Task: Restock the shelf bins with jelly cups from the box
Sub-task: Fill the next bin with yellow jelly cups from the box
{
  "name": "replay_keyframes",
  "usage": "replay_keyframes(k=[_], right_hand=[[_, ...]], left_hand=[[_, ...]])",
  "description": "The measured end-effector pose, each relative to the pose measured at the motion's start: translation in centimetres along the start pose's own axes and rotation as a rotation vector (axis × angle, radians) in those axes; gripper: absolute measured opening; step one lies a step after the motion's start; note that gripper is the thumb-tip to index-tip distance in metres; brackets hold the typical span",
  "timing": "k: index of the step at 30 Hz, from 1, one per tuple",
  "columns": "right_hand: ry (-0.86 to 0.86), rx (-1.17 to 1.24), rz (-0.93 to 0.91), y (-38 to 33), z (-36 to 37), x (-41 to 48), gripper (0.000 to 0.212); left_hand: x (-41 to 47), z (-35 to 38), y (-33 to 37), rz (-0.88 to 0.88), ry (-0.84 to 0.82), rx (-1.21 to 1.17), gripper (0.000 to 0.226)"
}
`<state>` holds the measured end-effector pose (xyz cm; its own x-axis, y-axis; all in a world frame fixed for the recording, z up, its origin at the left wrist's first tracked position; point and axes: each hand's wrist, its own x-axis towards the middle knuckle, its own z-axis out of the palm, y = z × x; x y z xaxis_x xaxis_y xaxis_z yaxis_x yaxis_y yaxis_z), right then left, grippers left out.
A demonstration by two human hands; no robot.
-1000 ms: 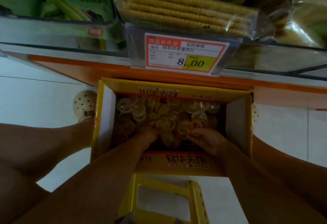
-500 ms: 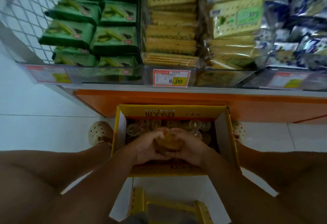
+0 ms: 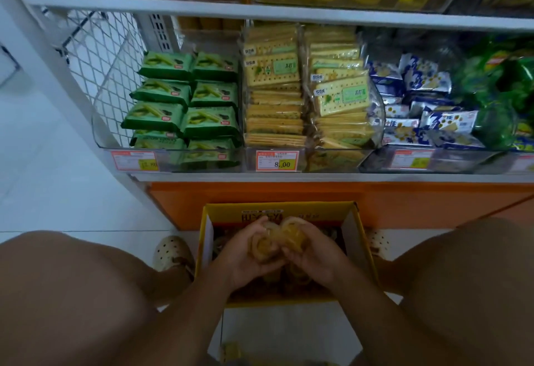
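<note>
spillage looks likely — left hand (image 3: 241,254) and right hand (image 3: 316,253) cup a loose heap of jelly cups (image 3: 277,237) with curled fingers (image 3: 250,232) over the box (image 3: 359,238), so one may slip out.

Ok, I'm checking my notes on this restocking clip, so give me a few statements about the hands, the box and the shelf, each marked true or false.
1. The left hand and the right hand together hold a clump of jelly cups over the box. True.
2. The box stands on the shelf next to the green packets. False: it stands on the floor, below the shelf.
3. The price tag reading 8.00 sits in front of the cracker packs. True.
4. The green packets lie in the bin to the right of the cracker packs. False: they lie to the left of them.
</note>
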<state>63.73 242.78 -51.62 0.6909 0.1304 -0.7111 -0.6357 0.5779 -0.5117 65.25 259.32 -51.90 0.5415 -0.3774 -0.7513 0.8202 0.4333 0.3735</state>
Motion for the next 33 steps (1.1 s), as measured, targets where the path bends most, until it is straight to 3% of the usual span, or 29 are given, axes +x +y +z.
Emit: replay_keyframes(k=[4, 6, 11, 19, 27, 30, 33], right_hand=[[0.024, 0.105, 0.054, -0.6, 0.0, -1.3, 0.033], [0.045, 0.061, 0.065, -0.7, 0.4, -1.8, 0.035], [0.068, -0.331, -0.068, -1.7, 2.1, -4.5, 0.034], [0.082, -0.588, -0.556, -8.2, 7.4, -11.5, 0.006], [0.032, -0.865, -1.161, -19.9, 16.7, -21.3, 0.019], [0.090, -1.073, -1.324, -26.5, 21.1, -23.5, 0.015], [0.264, -1.249, -1.405, -33.7, 24.9, -21.9, 0.014]], left_hand=[[-0.8, -0.3, 0.8, 0.006, 0.036, 0.054, 0.047], [-1.5, -0.4, 1.1, 0.019, 0.062, 0.094, 0.038], [-3.9, 1.1, 2.5, 0.098, 0.060, 0.174, 0.028], [-12.7, 9.4, 8.6, 0.578, 0.032, 0.637, 0.013], [-23.5, 17.8, 17.6, 1.137, -0.099, 0.844, 0.020], [-26.0, 20.2, 22.8, 1.309, -0.032, 0.855, 0.019], [-27.5, 21.6, 28.0, 1.378, 0.054, 0.885, 0.017]])
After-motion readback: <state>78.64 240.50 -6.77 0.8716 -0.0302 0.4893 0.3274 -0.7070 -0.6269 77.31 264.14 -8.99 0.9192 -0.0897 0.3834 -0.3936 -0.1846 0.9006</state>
